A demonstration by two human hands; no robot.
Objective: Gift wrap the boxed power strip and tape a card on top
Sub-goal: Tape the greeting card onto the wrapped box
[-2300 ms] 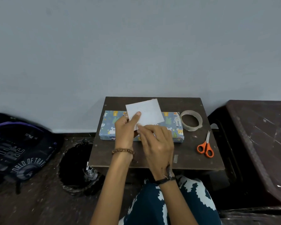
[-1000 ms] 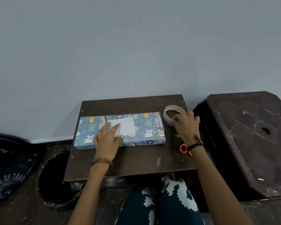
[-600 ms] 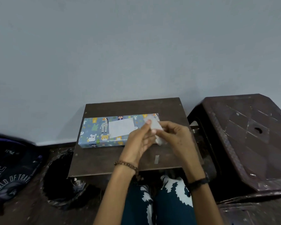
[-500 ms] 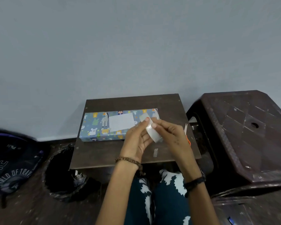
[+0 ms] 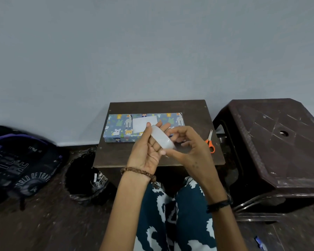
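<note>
The wrapped box (image 5: 120,128), covered in blue animal-print paper, lies across the small dark table (image 5: 194,113). A white card (image 5: 140,123) rests on top of it, near its middle. In front of the box, above the table's near half, both hands hold a roll of clear tape (image 5: 162,139). My left hand (image 5: 149,151) cradles the roll with thumb and fingers around it. My right hand (image 5: 188,147) grips its right side, fingers curled toward the roll's edge. The hands hide the box's front right part.
Orange-handled scissors (image 5: 210,142) lie at the table's right edge. A dark plastic stool (image 5: 279,142) stands to the right. A black bin (image 5: 82,176) sits left of the table, a dark backpack (image 5: 18,165) further left. My patterned trousers (image 5: 178,214) are below.
The card went from my hands onto the box top. My right hand fetched the tape roll from the table's right side, and both hands now hold it in front of the box.
</note>
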